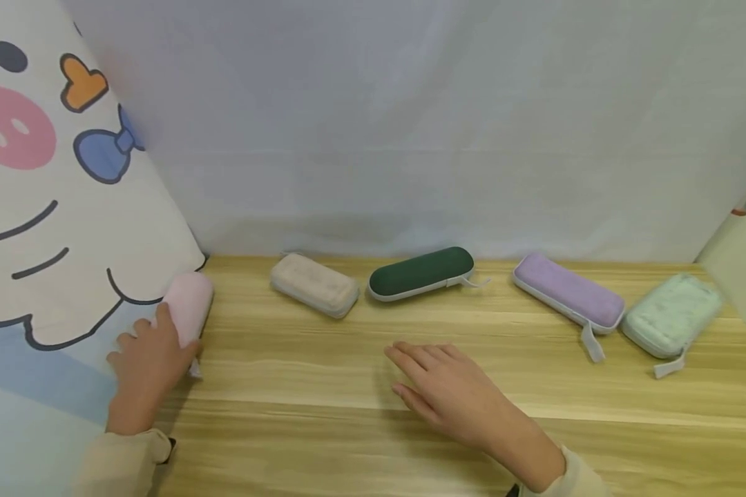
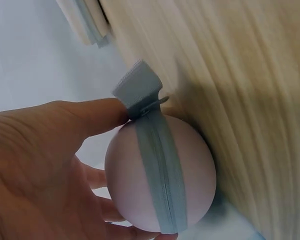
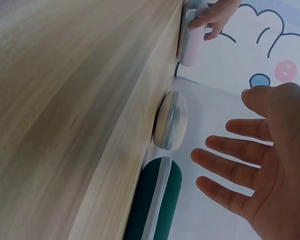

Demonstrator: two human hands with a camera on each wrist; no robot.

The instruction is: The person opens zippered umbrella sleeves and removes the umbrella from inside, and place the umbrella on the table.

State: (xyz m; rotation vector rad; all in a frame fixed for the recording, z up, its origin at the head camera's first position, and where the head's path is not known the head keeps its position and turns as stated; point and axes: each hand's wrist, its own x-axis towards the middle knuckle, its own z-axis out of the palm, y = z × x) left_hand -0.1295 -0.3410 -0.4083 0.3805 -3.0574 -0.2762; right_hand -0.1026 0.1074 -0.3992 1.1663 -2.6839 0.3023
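At the table's left end, my left hand (image 1: 149, 355) grips a pale pink zip case (image 1: 189, 304) from above. Seen from its rounded end in the left wrist view, the pink case has a grey zipper (image 2: 162, 170) with a fabric pull tab (image 2: 139, 87), which the thumb touches. My right hand (image 1: 450, 397) hovers over the middle of the table with its fingers extended and holds nothing. Nearest to it lies a dark green zip case (image 1: 421, 271) with a light zipper band. To the left of the green one is a beige zip case (image 1: 315, 283).
Farther right on the wood-grain table (image 1: 298, 428) lie a purple zip case (image 1: 568, 290) and a mint green zip case (image 1: 674, 314), close together. A pale cloth (image 1: 410, 124) hangs along the back edge. Cartoon-printed fabric (image 1: 68, 255) borders the left side.
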